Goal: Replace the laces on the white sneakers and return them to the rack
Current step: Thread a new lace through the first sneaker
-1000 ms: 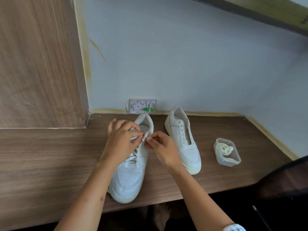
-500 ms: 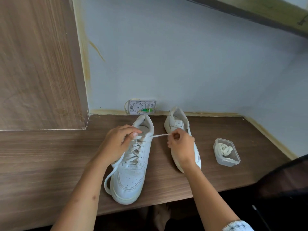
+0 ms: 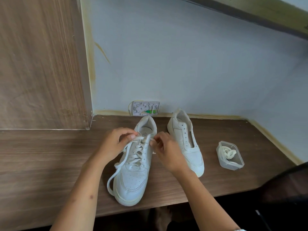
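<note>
Head view: lacing is at the top eyelets of the left sneaker [image 3: 133, 165], which lies on the counter [image 3: 50, 164] with its toe toward the near edge. The left hand [image 3: 115, 144] pinches the lace [image 3: 135, 140] at the tongue; the right hand [image 3: 166, 150] pinches its other end, both grips closed tight. Next, probably, the ends get pulled even and tied. The right sneaker [image 3: 185, 140], just right, has bare eyelets. Farther right, a clear plastic tub [image 3: 230, 164] with no lid holds a coiled cream lace [image 3: 228, 153]. No rack is visible.
</note>
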